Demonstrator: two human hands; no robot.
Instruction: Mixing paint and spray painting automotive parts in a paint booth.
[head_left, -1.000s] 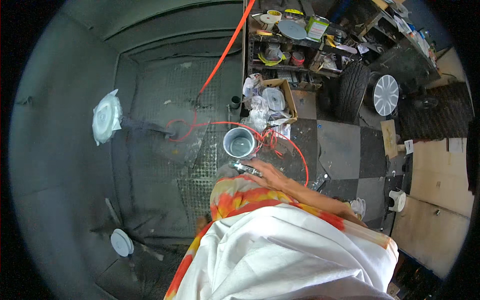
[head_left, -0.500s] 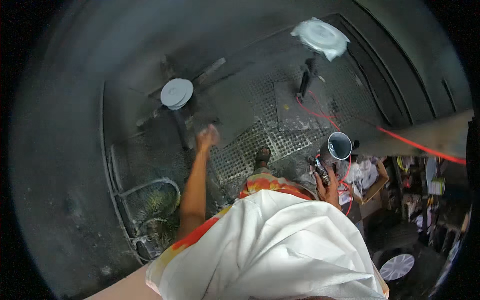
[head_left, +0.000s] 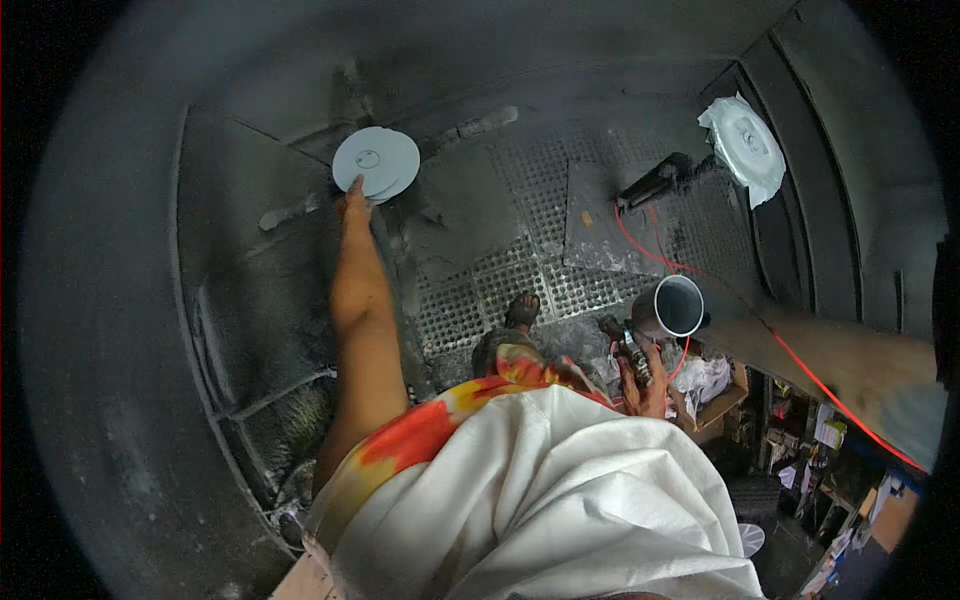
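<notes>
My left arm stretches forward, and my left hand [head_left: 353, 200] is at the near edge of a pair of overlapping flat white discs [head_left: 392, 155] on a dark stand. One digit lies on the upper disc's face; the other fingers are mostly hidden at the rim, closed on it. Close to my body on the right, my right hand [head_left: 648, 388] is wrapped round a metal spray gun [head_left: 635, 355]. A grey metal cup [head_left: 680, 306], open at the top and pale inside, sits beyond the gun's body. Its contents cannot be made out.
A red hose [head_left: 800, 365] runs across the right side. Beyond it stands a dark post [head_left: 655, 180] on a floor plate, near a white wrapped oval piece [head_left: 745, 150]. A box of crumpled white material [head_left: 705, 385] and cluttered shelves [head_left: 815, 450] are lower right. Dark walls surround the perforated floor [head_left: 480, 295].
My left hand has moved forward from below the discs to their near edge. My right hand still holds the spray gun. The view has shifted, and the wrapped oval piece appears farther right.
</notes>
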